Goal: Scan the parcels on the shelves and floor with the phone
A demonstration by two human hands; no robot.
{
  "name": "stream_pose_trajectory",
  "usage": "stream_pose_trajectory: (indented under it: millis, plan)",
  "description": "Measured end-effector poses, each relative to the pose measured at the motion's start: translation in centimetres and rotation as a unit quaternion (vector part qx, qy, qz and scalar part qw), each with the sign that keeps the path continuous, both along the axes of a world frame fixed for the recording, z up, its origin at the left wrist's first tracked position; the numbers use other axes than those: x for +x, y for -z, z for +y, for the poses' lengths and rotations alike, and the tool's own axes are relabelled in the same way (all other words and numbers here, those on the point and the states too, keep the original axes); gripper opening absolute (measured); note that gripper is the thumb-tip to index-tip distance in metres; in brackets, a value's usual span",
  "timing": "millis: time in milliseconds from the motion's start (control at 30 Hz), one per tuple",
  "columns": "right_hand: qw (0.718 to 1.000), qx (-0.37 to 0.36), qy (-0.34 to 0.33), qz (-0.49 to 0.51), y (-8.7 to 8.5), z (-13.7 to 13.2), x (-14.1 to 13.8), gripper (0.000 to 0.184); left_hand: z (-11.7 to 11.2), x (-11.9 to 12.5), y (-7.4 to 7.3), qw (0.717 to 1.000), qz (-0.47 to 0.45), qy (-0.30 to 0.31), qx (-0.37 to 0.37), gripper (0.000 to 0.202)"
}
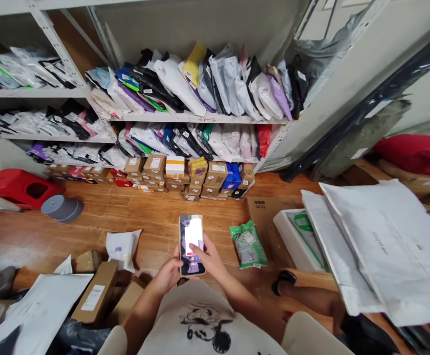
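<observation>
A smartphone (191, 244) with a lit screen is held upright in front of me over the wooden floor. My left hand (169, 275) grips its lower left edge and back. My right hand (212, 258) cups the right side, thumb stretched across the screen. A green padded parcel (248, 245) lies on the floor just right of the phone. A small white mailer bag (122, 249) lies to the left.
White metal shelves (200, 118) full of mailer bags stand ahead, with small cartons (185, 175) stacked below. Big white mailers (380, 246) pile at right, brown boxes (95, 293) at lower left. A red stool (18, 187) and grey lid (62, 207) sit at left.
</observation>
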State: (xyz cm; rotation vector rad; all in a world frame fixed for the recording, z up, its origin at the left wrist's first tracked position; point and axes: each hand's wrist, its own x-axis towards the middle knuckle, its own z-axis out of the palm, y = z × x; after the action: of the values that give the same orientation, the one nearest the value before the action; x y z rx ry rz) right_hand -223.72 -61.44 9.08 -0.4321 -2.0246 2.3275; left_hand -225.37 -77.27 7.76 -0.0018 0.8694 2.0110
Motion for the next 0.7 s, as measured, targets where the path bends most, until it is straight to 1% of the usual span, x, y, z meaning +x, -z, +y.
stream_pose_trajectory:
  millis: [67,100,133,167,233,267,333,433,533,600,700]
  plan:
    - [0.999,0.022,-0.003,0.024,0.4,0.1,-0.5,0.04,-0.2,-0.8,0.0,1.0,-0.007,-0.003,0.005,0.079]
    - [0.998,0.054,0.0,0.043,0.5,0.3,-0.7,0.045,-0.3,-1.1,0.0,1.0,-0.01,-0.004,0.007,0.078]
    - [0.993,0.101,0.003,0.068,0.6,0.5,-0.8,0.052,-0.4,-1.4,0.0,1.0,-0.011,-0.005,0.007,0.077]
    - [0.982,0.159,0.005,0.097,0.5,0.7,-0.9,0.059,-0.4,-1.6,-0.1,1.0,-0.01,-0.005,0.007,0.076]
    - [0.95,0.268,-0.013,0.16,0.1,1.3,-1.3,0.071,-0.5,-2.0,-0.3,1.0,-0.007,-0.002,0.0,0.078]
    - [0.932,0.308,-0.032,0.189,-0.3,1.6,-1.6,0.072,-0.6,-2.2,-0.4,1.0,-0.005,0.002,-0.007,0.08]
    - [0.902,0.361,-0.066,0.227,-1.3,2.0,-2.4,0.067,-0.6,-2.5,-0.6,1.0,-0.002,0.011,-0.019,0.085]
    - [0.878,0.404,-0.092,0.24,-2.6,2.0,-3.7,0.06,-0.7,-2.7,-0.8,1.0,0.007,0.016,-0.026,0.089]
    - [0.866,0.427,-0.106,0.239,-3.1,1.8,-4.5,0.057,-0.7,-2.8,-0.9,1.0,0.007,0.019,-0.024,0.089]
    - [0.866,0.425,-0.102,0.244,-2.9,1.6,-4.6,0.059,-0.8,-2.8,-0.8,1.0,0.001,0.019,-0.021,0.09]
    - [0.876,0.402,-0.085,0.252,-2.5,1.4,-4.5,0.064,-0.9,-2.9,-0.6,1.0,-0.008,0.013,-0.017,0.091]
